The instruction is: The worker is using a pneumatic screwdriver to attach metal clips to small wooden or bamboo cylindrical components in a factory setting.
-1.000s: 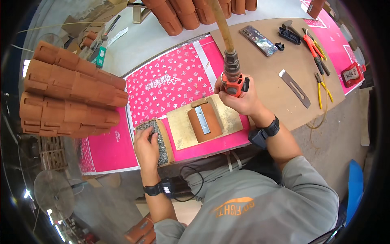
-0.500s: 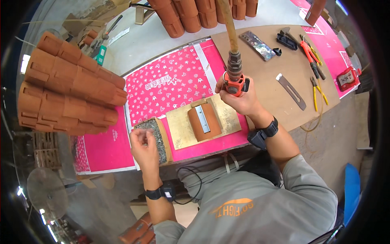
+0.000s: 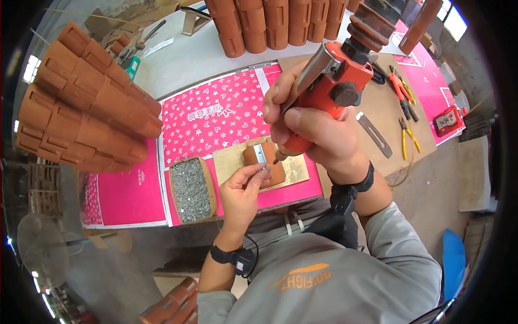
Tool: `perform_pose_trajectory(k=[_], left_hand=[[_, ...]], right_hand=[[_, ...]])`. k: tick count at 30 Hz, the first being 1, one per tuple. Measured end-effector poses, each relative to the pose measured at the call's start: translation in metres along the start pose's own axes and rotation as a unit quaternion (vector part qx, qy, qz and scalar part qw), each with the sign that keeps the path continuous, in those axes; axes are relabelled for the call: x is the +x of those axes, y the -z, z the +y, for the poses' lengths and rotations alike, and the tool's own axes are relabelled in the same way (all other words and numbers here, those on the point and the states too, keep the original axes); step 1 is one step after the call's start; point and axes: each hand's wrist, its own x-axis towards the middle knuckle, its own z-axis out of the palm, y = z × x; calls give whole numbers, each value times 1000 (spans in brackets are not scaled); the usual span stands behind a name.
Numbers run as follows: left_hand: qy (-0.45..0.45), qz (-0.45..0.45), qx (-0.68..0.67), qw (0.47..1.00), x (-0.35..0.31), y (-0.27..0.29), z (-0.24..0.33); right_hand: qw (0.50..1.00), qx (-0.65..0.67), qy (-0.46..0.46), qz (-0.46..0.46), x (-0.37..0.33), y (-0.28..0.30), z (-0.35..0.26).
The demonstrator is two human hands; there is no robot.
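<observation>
A red power driver [image 3: 325,90] slants nose-down over a curved brown piece [image 3: 277,174].
Its long axis drops from far right to near left, the dark tip just beside the left hand's fingertips; contact cannot be told. The body is glossy red with a bare metal lever, black knob and dark ribbed rear. The right hand [image 3: 329,134] wraps tightly round it; the left hand [image 3: 240,195] pinches a small shiny bit [image 3: 264,168], too small to identify. The brown piece, matte, with a silvery strip [image 3: 260,154] running far to near, lies on a pale yellow board [image 3: 227,161]. Left stands a cardboard box [image 3: 212,188] of grey fasteners [image 3: 190,189]; right, yellow-handled pliers [image 3: 414,142].
</observation>
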Motion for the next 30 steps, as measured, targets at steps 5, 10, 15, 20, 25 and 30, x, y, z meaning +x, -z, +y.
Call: perform_pose_trajectory(k=[5,10,15,20,25,30], left_hand=[[-16,13,-7,1000,-4,-7,-1],[-30,23,-14,999,-6,-12,-1],[-53,28,-1,998,-6,-13,-3],[-101,66,94,988,-3,-13,-7],[-194,97,177,960,6,-12,-9],[-214,107,271,932,27,-8,-13]], right_hand=[[999,35,-17,-9,0,-5,9],[999,41,-25,1,-3,-4,18],[1000,25,-19,4,-6,-7,21],[1000,19,-18,-5,-8,-3,30],[999,38,-34,-7,-8,-2,39],[999,-38,18,14,2,-3,60]])
